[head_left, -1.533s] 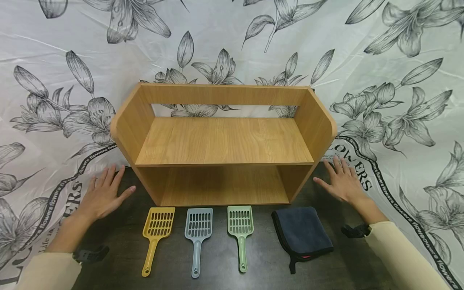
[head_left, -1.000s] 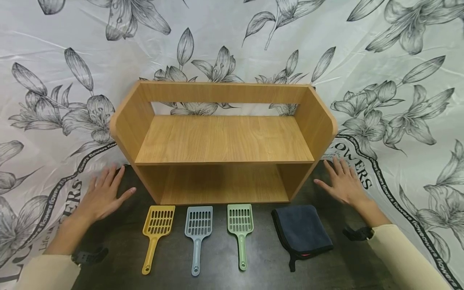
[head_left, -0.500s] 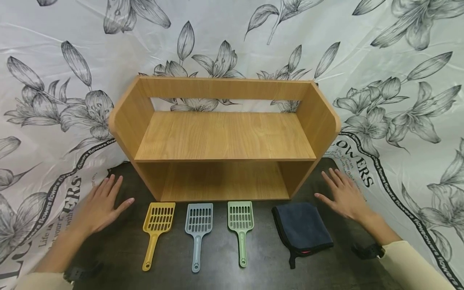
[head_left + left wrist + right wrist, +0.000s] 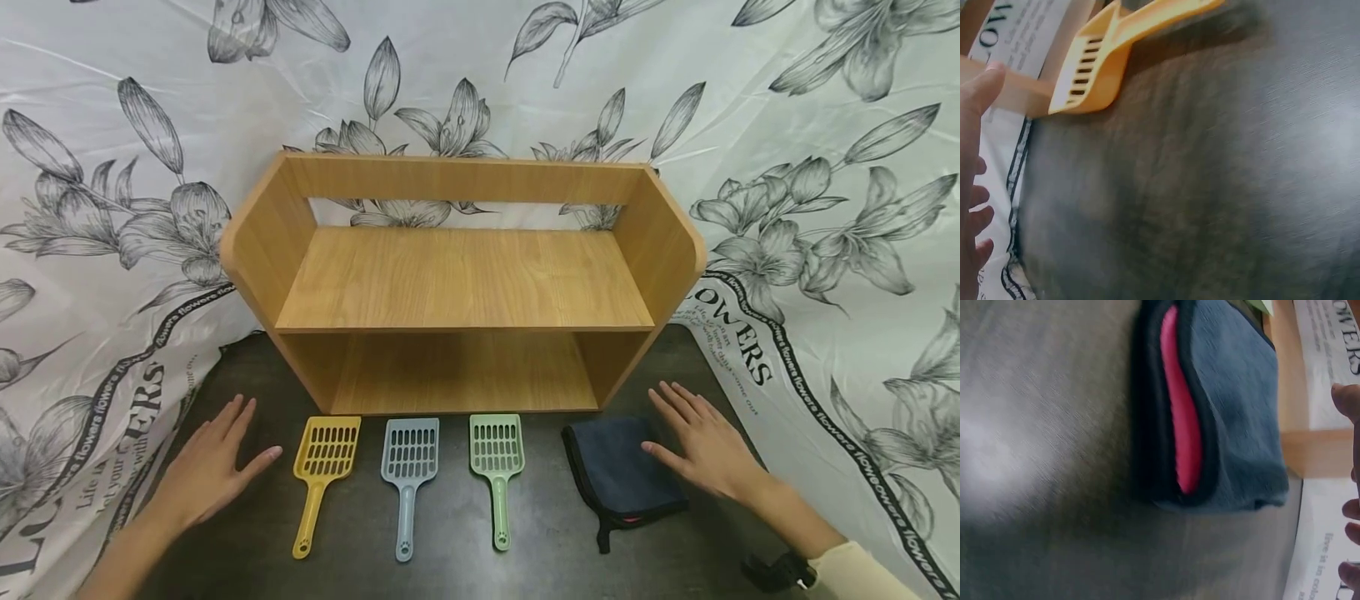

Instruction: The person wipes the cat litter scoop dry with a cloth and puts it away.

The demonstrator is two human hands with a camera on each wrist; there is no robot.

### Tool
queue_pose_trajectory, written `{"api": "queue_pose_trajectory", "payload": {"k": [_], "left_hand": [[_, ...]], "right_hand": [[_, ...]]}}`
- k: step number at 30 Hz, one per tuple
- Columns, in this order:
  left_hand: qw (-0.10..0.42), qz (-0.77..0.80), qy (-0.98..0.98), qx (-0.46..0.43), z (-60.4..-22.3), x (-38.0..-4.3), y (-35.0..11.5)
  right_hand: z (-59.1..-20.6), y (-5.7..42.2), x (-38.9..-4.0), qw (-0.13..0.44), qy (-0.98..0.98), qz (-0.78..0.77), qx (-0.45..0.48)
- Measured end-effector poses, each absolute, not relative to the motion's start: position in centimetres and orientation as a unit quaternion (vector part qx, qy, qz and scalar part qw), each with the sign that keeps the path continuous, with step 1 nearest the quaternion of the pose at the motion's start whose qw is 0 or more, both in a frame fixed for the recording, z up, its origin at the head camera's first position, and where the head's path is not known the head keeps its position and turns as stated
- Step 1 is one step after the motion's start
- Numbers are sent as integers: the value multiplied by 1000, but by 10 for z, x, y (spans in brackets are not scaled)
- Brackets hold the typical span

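Fingers spread, my left hand [image 4: 206, 467] is at the left of the table, beside a yellow slotted litter scoop [image 4: 324, 462], and holds nothing. The left wrist view shows that scoop [image 4: 1094, 69] beyond my thumb. My right hand [image 4: 705, 442], also with straight fingers and holding nothing, overlaps the right edge of a folded dark blue cloth [image 4: 618, 467] in the head view. Up close, the cloth [image 4: 1235, 412] has black edging and a pink inner layer. A blue-grey litter scoop [image 4: 409, 467] and a green litter scoop [image 4: 497, 458] lie between the yellow scoop and the cloth.
A two-level wooden shelf [image 4: 465, 279] stands at the back of the dark table [image 4: 450, 575], just behind the scoops. White flower-printed fabric [image 4: 810, 208] hangs behind it and comes down along both sides.
Both hands have drawn back toward me from beside the shelf; the right one has come in over the cloth's edge. The head view has shifted slightly. The scoops and cloth stay in place.
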State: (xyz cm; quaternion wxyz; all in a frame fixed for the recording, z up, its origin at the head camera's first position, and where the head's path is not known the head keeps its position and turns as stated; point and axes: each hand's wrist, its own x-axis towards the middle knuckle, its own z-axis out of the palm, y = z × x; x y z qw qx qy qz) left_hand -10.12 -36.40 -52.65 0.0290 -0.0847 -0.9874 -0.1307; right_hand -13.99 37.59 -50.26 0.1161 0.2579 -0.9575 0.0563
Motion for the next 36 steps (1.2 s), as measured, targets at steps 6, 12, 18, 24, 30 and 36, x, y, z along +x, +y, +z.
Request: {"api": "queue_pose_trajectory", "payload": {"k": [6, 12, 18, 24, 30, 36], "left_hand": [[17, -137, -988, -64, -524, -86, -349], [0, -139, -988, -61, -524, -73, -328], [-7, -145, -988, -46, -528, -63, -304], [-52, -150, -987, -4, -530, -55, -284], [-111, -168, -977, 65, -528, -51, -268], [-112, -171, -975, 93, -531, -48, -262]], "right_hand": [[-507, 361, -125, 128, -942, 64, 305], [-512, 342, -112, 134, -918, 72, 367], [-521, 329, -100, 119, -905, 82, 400], [-535, 325, -93, 105, -902, 93, 409], [-550, 325, -87, 115, -900, 89, 412], [-562, 326, -86, 125, -898, 92, 413]]}}
